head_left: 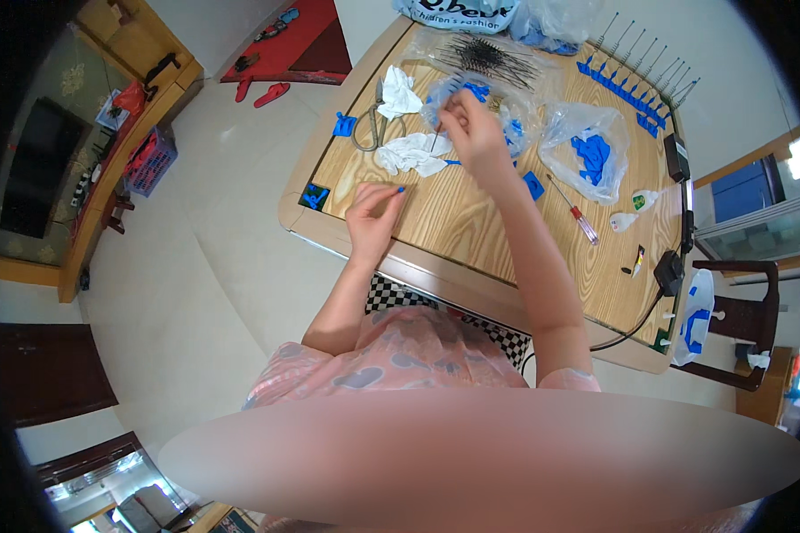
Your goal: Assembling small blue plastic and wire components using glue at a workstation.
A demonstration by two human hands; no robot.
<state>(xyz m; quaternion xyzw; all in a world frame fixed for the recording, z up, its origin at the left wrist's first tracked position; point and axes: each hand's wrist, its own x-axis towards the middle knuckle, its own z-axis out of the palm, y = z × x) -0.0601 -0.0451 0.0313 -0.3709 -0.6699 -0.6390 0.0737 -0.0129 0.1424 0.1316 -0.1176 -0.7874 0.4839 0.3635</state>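
1. A wooden table (471, 222) is seen below the head camera, strewn with small parts.
2. A clear plastic bag (587, 147) of blue pieces lies right of the hands; a crumpled white cloth (411, 153) lies just left of the right hand.
3. The right hand (473, 133) is raised over the table's middle, fingers pinched on a thin metal pin (436, 138).
4. The left hand (373, 213) rests near the table's front edge, fingertips closed on a small blue piece (400, 189).
5. A red-handled screwdriver (576, 211) lies apart, to the right.
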